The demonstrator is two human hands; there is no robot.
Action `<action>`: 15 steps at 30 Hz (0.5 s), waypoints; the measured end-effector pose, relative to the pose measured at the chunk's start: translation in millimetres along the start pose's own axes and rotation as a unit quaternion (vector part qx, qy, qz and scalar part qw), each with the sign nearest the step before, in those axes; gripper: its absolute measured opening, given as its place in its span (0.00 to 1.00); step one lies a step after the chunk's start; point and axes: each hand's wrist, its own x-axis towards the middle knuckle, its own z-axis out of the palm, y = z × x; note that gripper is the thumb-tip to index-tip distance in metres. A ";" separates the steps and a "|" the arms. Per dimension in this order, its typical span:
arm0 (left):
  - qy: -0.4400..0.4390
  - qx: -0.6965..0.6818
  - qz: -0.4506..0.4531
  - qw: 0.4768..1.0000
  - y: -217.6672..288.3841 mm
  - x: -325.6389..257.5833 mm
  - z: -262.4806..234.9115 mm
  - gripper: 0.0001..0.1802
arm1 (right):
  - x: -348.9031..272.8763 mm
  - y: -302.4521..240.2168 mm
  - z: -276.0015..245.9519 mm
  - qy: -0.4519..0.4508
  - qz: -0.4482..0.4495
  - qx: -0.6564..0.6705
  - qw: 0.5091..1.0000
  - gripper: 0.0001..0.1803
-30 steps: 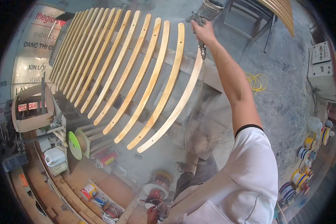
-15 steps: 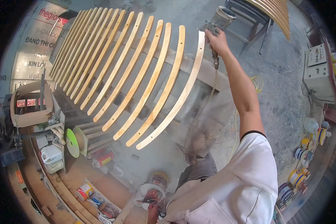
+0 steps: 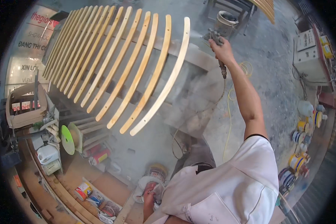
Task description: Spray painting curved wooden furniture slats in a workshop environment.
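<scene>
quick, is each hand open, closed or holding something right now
Left hand: can't tell if open, closed or holding anything.
Right hand: closed, holding the spray gun.

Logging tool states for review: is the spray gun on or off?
On, it appears: pale mist fans from the spray gun, held in the right hand, toward the rightmost pale slat.

The spray gun (image 3: 215, 36) that I am gripping is showing dull grey. The slats (image 3: 165, 43) are displaying honey-yellow wood with dark round spots near the ends; the rightmost slat (image 3: 179, 61) is reading paler, nearly cream. I am wearing a white shirt (image 3: 231, 171) with a black sleeve edge (image 3: 257, 135). The disc (image 3: 67, 140) is presenting bright lime green; the floor (image 3: 274, 74) is presenting mottled blue-grey.
</scene>
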 end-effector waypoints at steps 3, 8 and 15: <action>0.036 0.007 -0.085 0.996 51.1 -22.6 21.6 0.22 | -64.0 5.0 -10.0 -0.040 0.034 0.029 0.998 0.13; 0.037 -0.026 -0.069 0.997 15.5 -20.7 -3.3 0.22 | -183.1 8.6 2.0 -0.094 0.062 0.043 0.993 0.14; 0.083 0.097 -0.052 0.990 -48.6 -15.6 -26.6 0.22 | -334.6 8.8 60.8 -0.140 -0.023 0.012 0.990 0.12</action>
